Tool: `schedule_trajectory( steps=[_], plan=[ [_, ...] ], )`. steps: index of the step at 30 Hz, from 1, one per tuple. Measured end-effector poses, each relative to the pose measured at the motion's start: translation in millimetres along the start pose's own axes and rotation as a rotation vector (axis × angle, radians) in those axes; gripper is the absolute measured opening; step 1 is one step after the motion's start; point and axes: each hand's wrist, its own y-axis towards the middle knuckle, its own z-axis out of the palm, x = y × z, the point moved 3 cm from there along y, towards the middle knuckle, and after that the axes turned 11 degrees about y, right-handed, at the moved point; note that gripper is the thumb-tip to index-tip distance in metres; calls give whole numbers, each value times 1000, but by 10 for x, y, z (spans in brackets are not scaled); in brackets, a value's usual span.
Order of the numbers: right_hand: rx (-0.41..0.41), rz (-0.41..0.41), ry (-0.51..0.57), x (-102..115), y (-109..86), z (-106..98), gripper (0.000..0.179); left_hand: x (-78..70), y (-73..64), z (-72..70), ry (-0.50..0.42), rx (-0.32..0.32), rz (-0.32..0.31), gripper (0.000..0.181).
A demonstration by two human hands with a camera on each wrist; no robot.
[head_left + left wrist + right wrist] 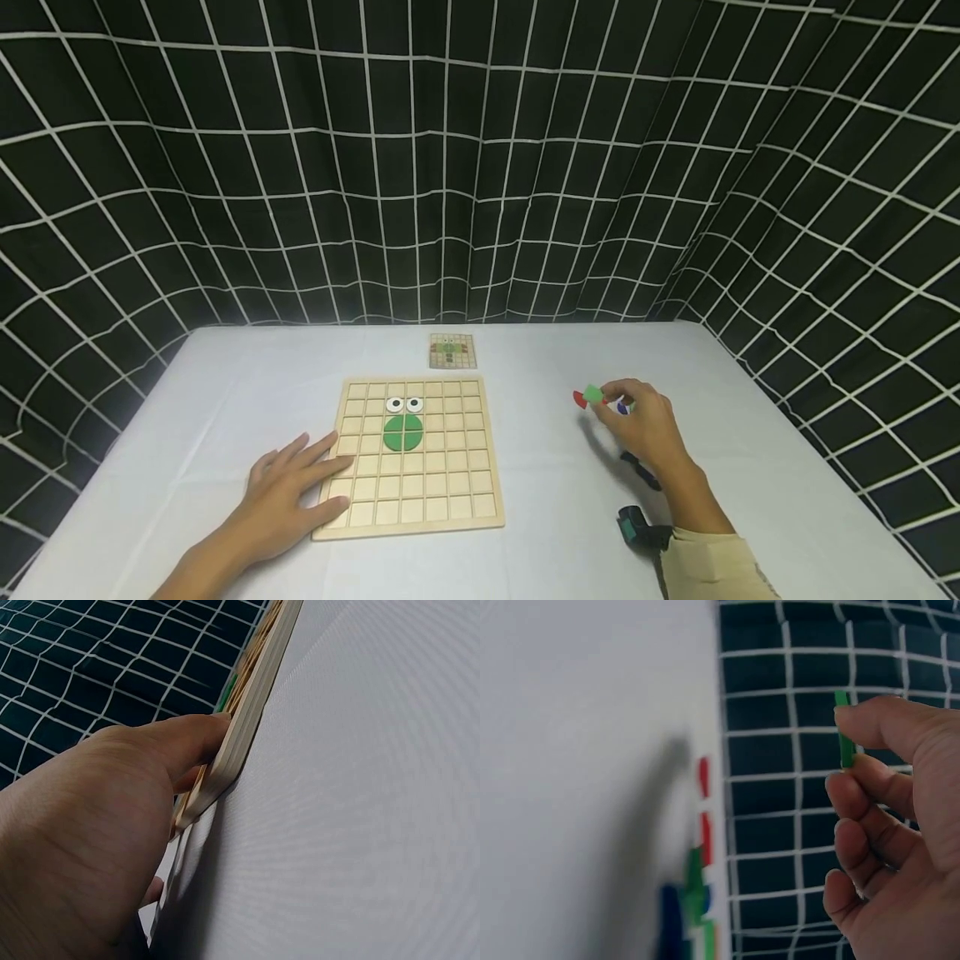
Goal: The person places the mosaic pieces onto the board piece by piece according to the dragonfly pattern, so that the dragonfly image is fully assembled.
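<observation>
My right hand (637, 421) pinches a small flat green tile (593, 394) between thumb and fingertip, raised over the table on the right. The right wrist view shows that tile (845, 735) edge-on, with the other fingers curled below it. My left hand (279, 498) lies with fingers spread across the left edge of a wooden grid board (420, 487). In the left wrist view, the thumb reaches over the board's rim (247, 724). On the board sit two white eye tiles (394, 405) with black dots, above several green quarter-round tiles (393, 442) forming a circle.
A small printed pattern card (452, 352) lies behind the board. Red pieces (580, 399) and a blue piece (622, 407) show around the right hand. A black wrist device (637, 527) sits at the right wrist. A black curtain with white grid lines (420, 167) surrounds the white table.
</observation>
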Motion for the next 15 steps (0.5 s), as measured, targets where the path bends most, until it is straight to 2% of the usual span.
schedule_trajectory(
  steps=[8, 15],
  plan=[
    [-11, -155, 22, 501, -21, -44, 21, -2, -2, 10, 7, 0, 0, 50],
    [6, -323, 81, 969, -24, 75, 19, 2, -10, 5, 4, -12, 5, 50]
  ],
)
